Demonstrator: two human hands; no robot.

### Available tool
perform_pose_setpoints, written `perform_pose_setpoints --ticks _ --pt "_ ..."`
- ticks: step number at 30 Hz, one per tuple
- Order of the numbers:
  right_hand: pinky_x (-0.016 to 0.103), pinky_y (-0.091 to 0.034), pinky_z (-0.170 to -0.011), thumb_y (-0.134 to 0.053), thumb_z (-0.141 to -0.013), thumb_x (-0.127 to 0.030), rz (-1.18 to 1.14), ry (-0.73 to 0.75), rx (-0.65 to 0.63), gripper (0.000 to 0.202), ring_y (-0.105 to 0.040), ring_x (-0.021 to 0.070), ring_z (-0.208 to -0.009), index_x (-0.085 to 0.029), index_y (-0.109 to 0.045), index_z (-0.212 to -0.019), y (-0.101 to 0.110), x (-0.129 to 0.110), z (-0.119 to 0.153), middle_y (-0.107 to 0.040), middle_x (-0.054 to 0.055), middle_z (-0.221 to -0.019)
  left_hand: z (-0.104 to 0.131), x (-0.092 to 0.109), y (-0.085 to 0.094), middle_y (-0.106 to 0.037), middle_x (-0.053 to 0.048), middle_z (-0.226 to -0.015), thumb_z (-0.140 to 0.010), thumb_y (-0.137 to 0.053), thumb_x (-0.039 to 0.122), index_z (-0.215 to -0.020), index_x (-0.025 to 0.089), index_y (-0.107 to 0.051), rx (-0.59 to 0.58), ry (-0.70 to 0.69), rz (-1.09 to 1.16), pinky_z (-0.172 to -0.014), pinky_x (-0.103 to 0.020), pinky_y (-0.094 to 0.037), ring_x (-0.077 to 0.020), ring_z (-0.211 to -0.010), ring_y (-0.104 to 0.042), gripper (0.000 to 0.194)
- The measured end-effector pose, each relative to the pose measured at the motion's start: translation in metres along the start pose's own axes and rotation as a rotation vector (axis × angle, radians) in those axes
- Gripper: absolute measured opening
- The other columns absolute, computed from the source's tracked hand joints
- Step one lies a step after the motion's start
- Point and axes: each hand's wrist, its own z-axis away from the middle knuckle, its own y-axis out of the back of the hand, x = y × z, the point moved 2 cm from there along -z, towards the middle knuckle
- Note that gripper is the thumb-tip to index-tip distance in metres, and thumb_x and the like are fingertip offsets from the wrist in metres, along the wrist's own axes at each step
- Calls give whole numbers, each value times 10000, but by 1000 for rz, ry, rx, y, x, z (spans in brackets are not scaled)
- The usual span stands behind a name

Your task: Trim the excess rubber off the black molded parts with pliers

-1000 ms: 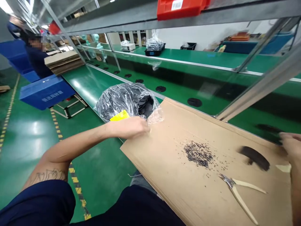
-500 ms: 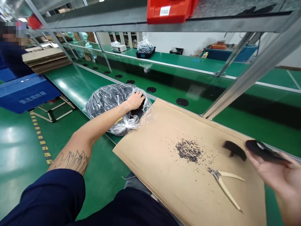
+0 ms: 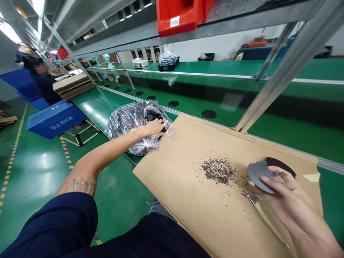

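Note:
My left hand (image 3: 154,127) reaches into the mouth of a clear plastic bag (image 3: 129,122) full of black discs, its fingers on a black disc (image 3: 152,116) inside; whether it grips the disc I cannot tell. My right hand (image 3: 288,202) holds a grey-black disc (image 3: 258,175) between thumb and fingers above a brown cardboard sheet (image 3: 188,186). Another black disc (image 3: 281,165) lies on the cardboard just behind it. A heap of small black trimmings (image 3: 217,170) sits mid-sheet. Cutting pliers (image 3: 251,197) lie under my right hand, mostly hidden.
A green conveyor belt (image 3: 204,100) behind the cardboard carries a row of black discs (image 3: 209,114). A slanted metal post (image 3: 271,80) rises at the right, a red bin (image 3: 177,16) sits on the shelf above. A person (image 3: 40,77), blue crates (image 3: 53,118) and stacked cardboard (image 3: 72,84) are at far left.
My right hand has brought its disc in over the cardboard, covering the pliers. My left hand went from the bag's edge into its mouth and stays there.

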Motion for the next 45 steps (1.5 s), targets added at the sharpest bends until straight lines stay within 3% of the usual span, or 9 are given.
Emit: perform_pose_setpoints --ticks 3,8,14,17,19,24,30,41,45 --pt "218 -619 -526 -859 -280 -162 32 65 -12 538 -616 128 -739 -237 -648 -769 0 1 0 -619 -17 -940 17 7 -3 -609 -167 -1367 -936 -590 360 -1326 143 -603 -5 -76 28 -1113 -412 -454 -307 -1242 -594 446" --pt "195 -588 -493 -892 -288 -215 44 93 -5 531 -617 133 -774 -218 -648 -759 0 9 0 -626 5 -1012 23 -10 12 -681 -100 -1253 -1041 -347 314 -1317 169 -598 47 -36 76 -1006 -328 -523 -219 -1117 -670 400" --pt "192 -563 -509 -933 -430 -310 164 196 -88 496 -625 154 -830 -230 -714 -868 -1 23 1 -673 63 -1138 -12 -18 8 -449 -249 -1549 -980 -472 289 -1427 55 -517 92 159 12 -1234 -557 -294 -380 -1472 -400 506" --pt "197 -560 -528 -932 -506 -334 221 219 -122 460 -628 169 -881 -234 -731 -906 -2 27 3 -686 79 -1196 -31 -11 4 -329 -281 -1623 -997 -445 328 -1527 57 -401 91 247 3 -1203 -727 -183 -446 -1532 -259 596" --pt "204 -562 -536 -929 -541 -349 246 231 -133 450 -637 179 -906 -235 -735 -931 -1 27 3 -688 84 -1232 -35 -5 3 -321 -312 -1615 -1003 -440 375 -1512 31 -424 72 257 5 -1157 -762 -227 -486 -1505 -276 615" --pt "237 -588 -546 -918 -593 -382 243 269 -151 463 -667 197 -918 -255 -731 -997 8 30 -2 -704 69 -1202 -5 15 -1 -531 -279 -1452 -998 -473 466 -1303 48 -643 9 64 -16 -1079 -565 -444 -423 -1336 -491 544" --pt "247 -618 -596 -933 -581 -414 235 257 -167 514 -672 210 -971 -268 -717 -1024 12 42 -10 -722 44 -1113 36 36 -8 -636 -146 -1340 -955 -597 409 -1278 182 -654 14 -191 -7 -1043 -401 -467 -304 -1221 -595 398" --pt "288 -595 -582 -894 -615 -484 364 295 -264 513 -670 207 -863 -234 -703 -1019 3 47 -4 -725 62 -1084 34 37 9 -718 -153 -1129 -941 -598 367 -1099 145 -681 179 -204 187 -975 -410 -482 -305 -1093 -628 285" --pt "384 -621 -822 -855 -682 -494 422 378 -287 471 -696 257 -1043 -225 -716 -1043 0 49 2 -735 84 -1166 33 44 7 -716 -95 -917 -1035 -391 413 -900 162 -667 198 -191 309 -820 -326 -500 -230 -887 -663 397"
